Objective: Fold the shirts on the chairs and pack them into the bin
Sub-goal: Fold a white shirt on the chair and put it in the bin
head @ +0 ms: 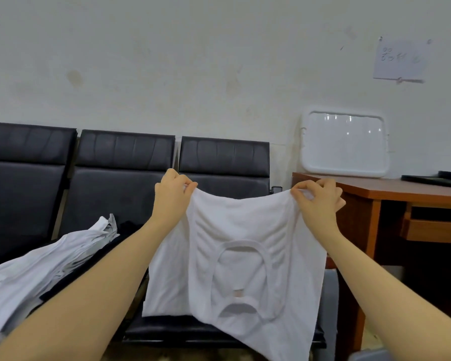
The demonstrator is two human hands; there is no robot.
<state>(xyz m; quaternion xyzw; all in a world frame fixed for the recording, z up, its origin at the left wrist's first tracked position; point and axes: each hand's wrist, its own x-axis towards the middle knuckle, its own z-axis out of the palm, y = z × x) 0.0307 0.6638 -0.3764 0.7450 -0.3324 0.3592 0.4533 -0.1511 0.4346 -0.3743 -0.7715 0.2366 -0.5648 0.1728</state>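
A white shirt (245, 220) hangs spread out over the right black chair (224, 155), its collar opening facing me and pointing downward. My left hand (171, 194) pinches the shirt's upper left corner. My right hand (318, 196) pinches the upper right corner at the same height. The cloth is held taut between both hands and drapes down over the seat. A heap of white shirts (37, 267) with some dark cloth lies on the chairs to the left. The bin itself is hidden from view.
Three black chairs stand in a row against a pale wall. A brown wooden desk (391, 191) stands to the right, with a white plastic lid (345, 143) leaning on the wall and a dark flat object (435, 178) on top.
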